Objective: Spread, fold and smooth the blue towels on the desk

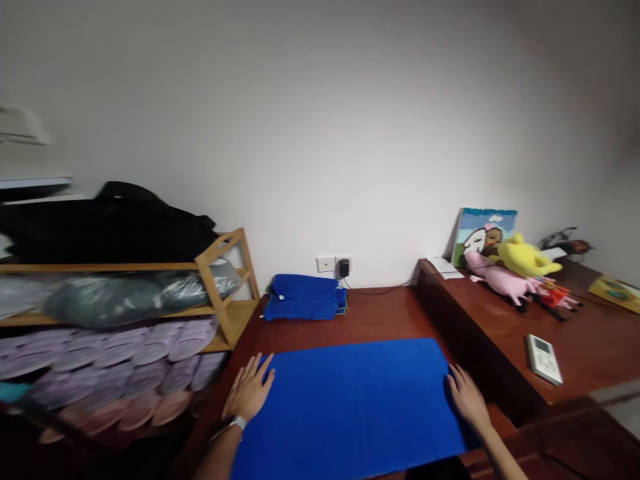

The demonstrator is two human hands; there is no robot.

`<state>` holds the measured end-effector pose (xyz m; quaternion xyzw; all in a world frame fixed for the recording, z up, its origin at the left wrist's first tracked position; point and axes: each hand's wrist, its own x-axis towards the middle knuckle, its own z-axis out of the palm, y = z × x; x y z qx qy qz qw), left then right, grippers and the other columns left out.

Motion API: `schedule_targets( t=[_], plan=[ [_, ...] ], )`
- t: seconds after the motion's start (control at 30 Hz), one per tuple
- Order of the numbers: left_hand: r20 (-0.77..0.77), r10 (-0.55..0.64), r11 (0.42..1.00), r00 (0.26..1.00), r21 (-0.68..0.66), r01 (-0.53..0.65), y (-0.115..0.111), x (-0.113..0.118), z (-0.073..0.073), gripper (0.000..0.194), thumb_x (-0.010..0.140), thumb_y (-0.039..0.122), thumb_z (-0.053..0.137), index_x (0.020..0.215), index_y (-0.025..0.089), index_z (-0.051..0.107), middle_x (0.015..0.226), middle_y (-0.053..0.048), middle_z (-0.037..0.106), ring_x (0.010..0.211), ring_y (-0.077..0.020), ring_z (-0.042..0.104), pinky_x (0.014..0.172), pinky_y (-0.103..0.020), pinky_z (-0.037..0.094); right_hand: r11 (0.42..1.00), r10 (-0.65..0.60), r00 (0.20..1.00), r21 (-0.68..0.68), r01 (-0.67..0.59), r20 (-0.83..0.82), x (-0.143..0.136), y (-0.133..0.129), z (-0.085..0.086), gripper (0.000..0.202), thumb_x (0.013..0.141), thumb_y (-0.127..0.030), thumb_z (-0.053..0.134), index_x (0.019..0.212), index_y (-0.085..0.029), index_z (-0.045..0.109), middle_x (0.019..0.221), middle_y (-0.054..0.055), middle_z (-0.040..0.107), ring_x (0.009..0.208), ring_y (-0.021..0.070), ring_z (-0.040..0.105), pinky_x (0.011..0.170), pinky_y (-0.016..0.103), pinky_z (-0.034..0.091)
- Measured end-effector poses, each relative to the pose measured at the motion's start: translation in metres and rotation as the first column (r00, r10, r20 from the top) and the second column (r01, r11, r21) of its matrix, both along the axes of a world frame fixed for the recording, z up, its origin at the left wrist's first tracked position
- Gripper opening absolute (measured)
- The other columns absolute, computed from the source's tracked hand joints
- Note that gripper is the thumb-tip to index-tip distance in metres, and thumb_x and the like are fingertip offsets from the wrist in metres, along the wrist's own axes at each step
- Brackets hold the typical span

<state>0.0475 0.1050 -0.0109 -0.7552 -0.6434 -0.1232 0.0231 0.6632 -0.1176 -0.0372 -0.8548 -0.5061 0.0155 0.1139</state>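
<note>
A blue cloth (355,400) lies spread flat on the reddish-brown wooden table (385,310). My left hand (250,390), with a watch at the wrist, rests at the cloth's left edge, its fingers stretched out. At the opposite edge, my right hand (466,397) touches the cloth's right side with fingers extended. Neither hand grips anything that I can see. Farther back, against the wall, sits a folded stack of blue cloths (303,297).
On the left stands a wooden rack (220,303) with rows of slippers (193,340) and a black bag (110,223). A raised desktop (493,340) to the right bears plush toys (505,277), a picture (483,233) and a white remote (544,360). A plug (344,268) with a cable sits in the wall.
</note>
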Motion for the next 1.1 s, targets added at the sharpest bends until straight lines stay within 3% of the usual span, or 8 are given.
schedule_targets(
  t=[0.1,0.37,0.7,1.1],
  plan=[
    [-0.021,-0.006,1.000,1.000,0.002,0.006,0.008,-0.001,-0.001,0.061,0.100,0.042,0.036,0.157,0.021,0.045,0.165,-0.012,0.042,0.155,-0.0267,0.035,0.127,-0.047,0.023,1.000,-0.012,0.999,0.018,0.013,-0.043,0.004,-0.010,0.009,0.071,0.103,-0.053,0.018,0.157,-0.017,0.046,0.164,0.008,0.042,0.153,0.0237,0.035,0.126,0.039,0.028],
    [0.035,0.007,1.000,0.999,-0.002,-0.007,0.014,-0.004,-0.002,0.064,0.097,0.042,0.033,0.156,0.019,0.047,0.165,-0.011,0.043,0.155,-0.0261,0.035,0.127,-0.046,0.025,0.999,-0.039,0.999,0.020,0.040,-0.030,-0.011,-0.005,0.024,0.067,0.104,-0.047,0.018,0.157,-0.018,0.046,0.164,0.007,0.042,0.153,0.0244,0.035,0.126,0.039,0.027],
    [0.031,0.024,0.999,0.999,0.020,-0.025,0.018,-0.007,-0.007,0.065,0.098,0.044,0.032,0.155,0.020,0.047,0.165,-0.010,0.043,0.155,-0.0247,0.034,0.127,-0.045,0.025,0.998,-0.058,0.997,0.034,0.060,-0.058,-0.011,-0.005,0.023,0.067,0.103,-0.047,0.018,0.158,-0.020,0.045,0.165,0.006,0.041,0.153,0.0249,0.034,0.124,0.042,0.029],
    [0.020,0.017,1.000,1.000,-0.001,-0.017,0.010,-0.001,0.005,0.061,0.099,0.042,0.035,0.154,0.022,0.050,0.163,-0.009,0.047,0.154,-0.0252,0.037,0.127,-0.046,0.026,0.998,-0.052,0.998,0.038,0.053,-0.038,-0.010,-0.007,0.021,0.066,0.101,-0.045,0.020,0.157,-0.020,0.046,0.163,0.007,0.044,0.151,0.0252,0.036,0.122,0.042,0.031]
  ],
)
